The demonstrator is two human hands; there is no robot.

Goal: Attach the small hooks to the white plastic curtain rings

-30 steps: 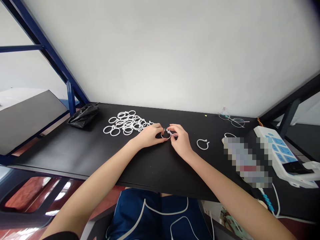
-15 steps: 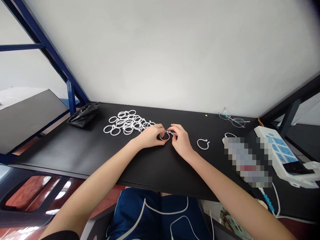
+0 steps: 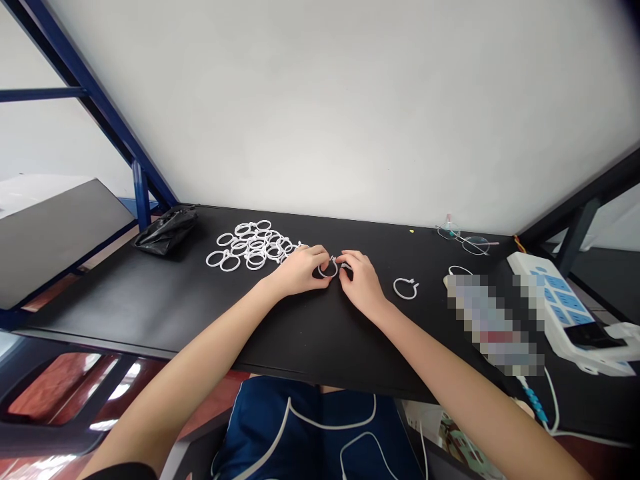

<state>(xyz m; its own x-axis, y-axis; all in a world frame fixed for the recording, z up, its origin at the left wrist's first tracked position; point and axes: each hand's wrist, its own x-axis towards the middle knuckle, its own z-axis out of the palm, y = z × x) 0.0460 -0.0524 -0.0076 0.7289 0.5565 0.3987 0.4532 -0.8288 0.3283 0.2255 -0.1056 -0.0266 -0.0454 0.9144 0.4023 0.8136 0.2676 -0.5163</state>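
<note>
Both my hands are at the middle of the black table top, shut on one white plastic split ring (image 3: 329,269). My left hand (image 3: 300,271) pinches its left side, and my right hand (image 3: 361,283) holds its right end, partly hidden by my fingers. To the left of my left hand lies a heap of several similar white rings (image 3: 253,245), some linked or overlapping. One lone ring with a small gap (image 3: 405,289) rests to the right of my right hand.
The black table top (image 3: 150,300) ends at a front edge above my lap. A black plastic bag (image 3: 167,230) lies back left, and glasses (image 3: 465,241) sit at the back right. A pixelated object (image 3: 493,323) and a white power strip (image 3: 555,300) occupy the right.
The ring has shifted slightly between my fingers, and my right fingers have moved a little lower on it. Nothing else on the table has moved.
</note>
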